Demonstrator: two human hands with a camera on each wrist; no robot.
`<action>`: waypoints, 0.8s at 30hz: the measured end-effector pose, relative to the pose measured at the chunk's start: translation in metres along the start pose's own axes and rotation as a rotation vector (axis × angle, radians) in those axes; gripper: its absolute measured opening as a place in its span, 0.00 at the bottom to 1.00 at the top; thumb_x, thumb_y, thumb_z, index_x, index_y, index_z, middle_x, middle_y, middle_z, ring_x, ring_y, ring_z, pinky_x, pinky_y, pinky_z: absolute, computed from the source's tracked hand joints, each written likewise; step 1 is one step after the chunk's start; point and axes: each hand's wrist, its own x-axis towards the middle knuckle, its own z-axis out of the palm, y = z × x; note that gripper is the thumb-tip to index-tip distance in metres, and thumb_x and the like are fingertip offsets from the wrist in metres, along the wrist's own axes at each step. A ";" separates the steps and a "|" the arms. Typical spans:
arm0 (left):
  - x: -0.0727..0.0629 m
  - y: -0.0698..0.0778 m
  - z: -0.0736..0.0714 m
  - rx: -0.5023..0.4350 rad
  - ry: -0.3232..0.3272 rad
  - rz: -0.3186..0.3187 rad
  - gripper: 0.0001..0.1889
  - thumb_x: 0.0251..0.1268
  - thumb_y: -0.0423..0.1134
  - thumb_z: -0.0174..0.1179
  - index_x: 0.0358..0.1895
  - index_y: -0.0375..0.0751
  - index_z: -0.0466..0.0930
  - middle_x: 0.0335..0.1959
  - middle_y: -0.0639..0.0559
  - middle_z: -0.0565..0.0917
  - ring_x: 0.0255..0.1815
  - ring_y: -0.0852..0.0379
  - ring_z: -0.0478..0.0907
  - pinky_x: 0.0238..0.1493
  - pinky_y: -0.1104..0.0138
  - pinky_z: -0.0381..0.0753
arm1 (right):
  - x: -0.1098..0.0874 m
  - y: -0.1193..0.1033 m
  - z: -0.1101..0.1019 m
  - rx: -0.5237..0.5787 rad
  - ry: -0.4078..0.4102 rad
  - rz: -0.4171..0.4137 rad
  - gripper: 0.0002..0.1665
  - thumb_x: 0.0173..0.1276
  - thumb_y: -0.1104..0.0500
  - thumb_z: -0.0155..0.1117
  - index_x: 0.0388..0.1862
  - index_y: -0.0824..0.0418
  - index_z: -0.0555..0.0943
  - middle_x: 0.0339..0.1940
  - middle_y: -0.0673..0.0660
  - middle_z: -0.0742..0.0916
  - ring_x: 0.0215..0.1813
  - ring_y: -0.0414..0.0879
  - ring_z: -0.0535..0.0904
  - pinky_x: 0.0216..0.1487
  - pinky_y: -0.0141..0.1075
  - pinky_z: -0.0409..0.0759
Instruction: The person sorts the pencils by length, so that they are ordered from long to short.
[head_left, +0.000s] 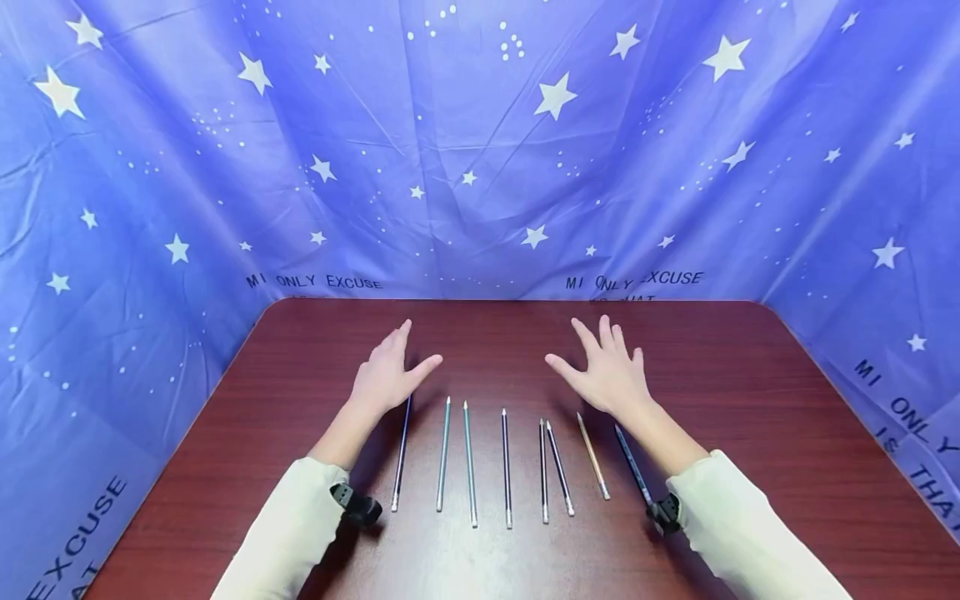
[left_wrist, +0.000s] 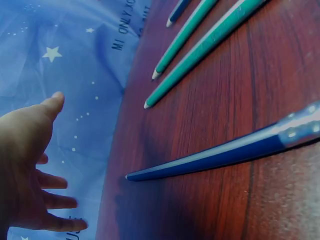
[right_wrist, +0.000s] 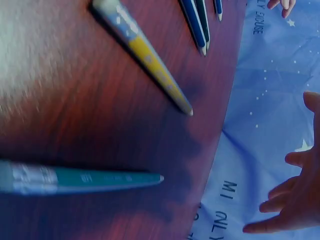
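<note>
Only your left-wrist view shows the blue pencil (left_wrist: 207, 160) to its tip. Left hand (head_left: 381, 375) and right hand (head_left: 613, 377), fingers spread, seemingly hover beyond.

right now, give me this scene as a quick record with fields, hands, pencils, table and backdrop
left hand: fingers extended, holding nothing, near the blue pencil
right hand: fingers spread, holding nothing, near the yellow pencil and the rightmost pencil
pencil count: eight in the head view
pencil layout: loose row, tips pointing toward the far edge
green pair: two green pencils, just right of the blue one
table: reddish-brown, wood-grained
backdrop: blue cloth with pale stars and dark lettering
</note>
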 end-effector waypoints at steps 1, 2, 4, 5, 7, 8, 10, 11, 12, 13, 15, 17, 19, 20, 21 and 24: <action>-0.001 -0.001 0.000 -0.032 0.000 0.007 0.48 0.59 0.70 0.48 0.74 0.44 0.46 0.71 0.37 0.60 0.70 0.37 0.59 0.62 0.39 0.66 | -0.001 -0.001 0.001 0.017 0.005 -0.011 0.52 0.59 0.22 0.42 0.74 0.49 0.54 0.74 0.70 0.54 0.75 0.65 0.48 0.65 0.71 0.52; -0.003 -0.002 -0.001 -0.064 -0.005 0.010 0.47 0.59 0.68 0.50 0.74 0.43 0.47 0.70 0.36 0.61 0.69 0.37 0.61 0.62 0.41 0.67 | -0.001 -0.002 0.002 0.032 0.010 -0.022 0.51 0.59 0.22 0.43 0.74 0.50 0.55 0.74 0.70 0.57 0.74 0.65 0.51 0.65 0.70 0.56; -0.006 -0.003 -0.002 -0.126 -0.022 0.005 0.46 0.59 0.65 0.53 0.73 0.41 0.49 0.69 0.36 0.63 0.67 0.38 0.63 0.64 0.43 0.68 | -0.004 -0.005 0.004 0.072 0.017 -0.043 0.50 0.60 0.24 0.45 0.73 0.52 0.58 0.72 0.69 0.62 0.72 0.64 0.57 0.64 0.66 0.62; -0.007 -0.004 -0.002 -0.147 -0.033 0.002 0.46 0.59 0.63 0.54 0.73 0.41 0.49 0.69 0.36 0.64 0.67 0.38 0.64 0.64 0.44 0.68 | -0.005 -0.006 0.004 0.098 0.018 -0.052 0.49 0.60 0.26 0.47 0.72 0.54 0.59 0.71 0.68 0.64 0.71 0.63 0.59 0.63 0.64 0.65; -0.010 -0.006 -0.002 -0.180 -0.058 -0.011 0.44 0.59 0.61 0.56 0.73 0.41 0.51 0.69 0.37 0.65 0.66 0.39 0.65 0.65 0.45 0.67 | -0.007 -0.009 0.005 0.150 0.015 -0.067 0.47 0.61 0.28 0.49 0.71 0.56 0.62 0.69 0.67 0.68 0.69 0.62 0.63 0.63 0.61 0.68; -0.012 -0.006 -0.003 -0.197 -0.069 -0.016 0.43 0.59 0.60 0.57 0.72 0.41 0.52 0.69 0.38 0.65 0.66 0.40 0.66 0.65 0.45 0.67 | -0.008 -0.010 0.006 0.174 0.012 -0.071 0.46 0.62 0.30 0.51 0.70 0.57 0.63 0.68 0.66 0.70 0.69 0.61 0.65 0.63 0.60 0.68; -0.014 -0.008 -0.002 -0.228 -0.087 -0.024 0.42 0.59 0.58 0.58 0.71 0.40 0.54 0.67 0.39 0.67 0.64 0.41 0.69 0.64 0.47 0.69 | -0.011 -0.013 0.007 0.216 0.000 -0.075 0.44 0.62 0.32 0.53 0.69 0.58 0.65 0.66 0.64 0.72 0.67 0.61 0.67 0.63 0.57 0.69; -0.016 -0.009 -0.001 -0.238 -0.096 -0.027 0.41 0.59 0.58 0.58 0.71 0.40 0.56 0.66 0.39 0.69 0.64 0.42 0.70 0.64 0.47 0.70 | -0.012 -0.014 0.008 0.234 -0.006 -0.076 0.43 0.62 0.33 0.54 0.68 0.58 0.65 0.65 0.64 0.73 0.66 0.60 0.68 0.63 0.57 0.69; -0.017 -0.010 0.000 -0.251 -0.103 -0.030 0.40 0.59 0.57 0.59 0.70 0.39 0.57 0.65 0.39 0.70 0.63 0.42 0.71 0.63 0.48 0.70 | -0.013 -0.015 0.010 0.248 -0.012 -0.077 0.42 0.62 0.34 0.55 0.68 0.58 0.66 0.65 0.64 0.74 0.66 0.60 0.69 0.62 0.56 0.70; -0.018 -0.012 0.001 -0.267 -0.109 -0.033 0.39 0.59 0.56 0.60 0.69 0.39 0.59 0.63 0.38 0.72 0.62 0.43 0.72 0.62 0.49 0.71 | -0.014 -0.016 0.012 0.262 -0.021 -0.077 0.41 0.62 0.35 0.56 0.67 0.58 0.66 0.64 0.64 0.74 0.65 0.60 0.69 0.62 0.56 0.70; -0.020 -0.014 0.002 -0.291 -0.118 -0.046 0.37 0.58 0.54 0.61 0.67 0.38 0.63 0.60 0.38 0.75 0.60 0.44 0.74 0.61 0.50 0.73 | -0.016 -0.019 0.014 0.295 -0.032 -0.080 0.40 0.62 0.37 0.57 0.67 0.58 0.67 0.64 0.63 0.75 0.65 0.59 0.70 0.62 0.55 0.71; -0.022 -0.017 0.004 -0.299 -0.120 -0.047 0.35 0.58 0.52 0.62 0.64 0.36 0.66 0.57 0.37 0.78 0.59 0.43 0.75 0.60 0.51 0.74 | -0.018 -0.022 0.016 0.325 -0.033 -0.091 0.38 0.63 0.40 0.59 0.65 0.59 0.68 0.63 0.62 0.76 0.63 0.59 0.71 0.61 0.54 0.72; -0.024 -0.019 0.006 -0.302 -0.116 -0.051 0.32 0.58 0.51 0.62 0.61 0.34 0.69 0.54 0.37 0.79 0.57 0.44 0.76 0.59 0.51 0.75 | -0.021 -0.026 0.017 0.342 -0.035 -0.096 0.37 0.62 0.41 0.59 0.64 0.60 0.69 0.63 0.61 0.77 0.63 0.58 0.73 0.60 0.53 0.73; -0.025 -0.020 0.007 -0.300 -0.113 -0.054 0.31 0.57 0.50 0.63 0.60 0.34 0.70 0.53 0.38 0.80 0.56 0.44 0.76 0.59 0.52 0.75 | -0.022 -0.028 0.017 0.350 -0.034 -0.099 0.36 0.62 0.41 0.60 0.64 0.60 0.70 0.62 0.61 0.77 0.62 0.58 0.73 0.60 0.52 0.73; -0.026 -0.021 0.008 -0.297 -0.110 -0.057 0.30 0.57 0.49 0.63 0.59 0.34 0.71 0.52 0.38 0.81 0.55 0.44 0.77 0.59 0.52 0.75 | -0.024 -0.030 0.018 0.357 -0.034 -0.102 0.36 0.62 0.42 0.60 0.63 0.60 0.71 0.62 0.60 0.78 0.62 0.57 0.74 0.60 0.52 0.74; -0.028 -0.022 0.010 -0.280 -0.105 -0.060 0.28 0.56 0.48 0.64 0.56 0.34 0.74 0.49 0.39 0.82 0.54 0.45 0.77 0.58 0.52 0.75 | -0.029 -0.036 0.020 0.373 -0.039 -0.112 0.34 0.62 0.42 0.61 0.61 0.59 0.72 0.60 0.58 0.79 0.61 0.56 0.75 0.59 0.51 0.74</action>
